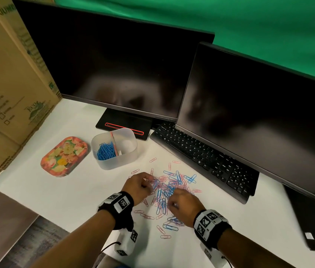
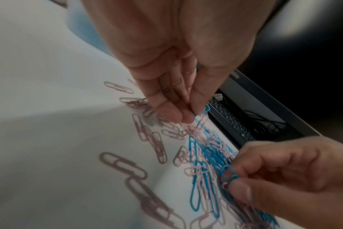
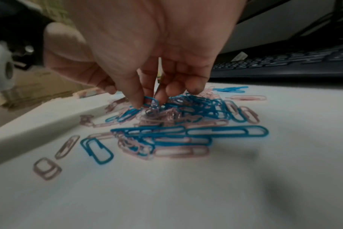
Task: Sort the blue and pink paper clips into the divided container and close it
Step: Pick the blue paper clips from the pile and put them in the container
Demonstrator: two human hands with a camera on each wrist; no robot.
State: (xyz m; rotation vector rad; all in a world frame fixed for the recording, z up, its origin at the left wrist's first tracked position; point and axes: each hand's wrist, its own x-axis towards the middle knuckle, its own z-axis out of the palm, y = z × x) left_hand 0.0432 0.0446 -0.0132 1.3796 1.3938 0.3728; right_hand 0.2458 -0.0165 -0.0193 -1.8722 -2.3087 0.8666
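Pinching blue clips out of the mixed pile (image 1: 169, 187) on the counter (image 1: 71, 190) with my left hand (image 1: 140, 185) and right hand (image 1: 184, 204), I risk hooked pink ones riding into the blue side of the open divided container (image 1: 114, 147).

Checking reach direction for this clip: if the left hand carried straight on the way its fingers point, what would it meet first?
The left hand points down and forward into the loose pile of blue and pink paper clips on the white table; it already touches them. Beyond looks like the black keyboard, though depth is unclear.
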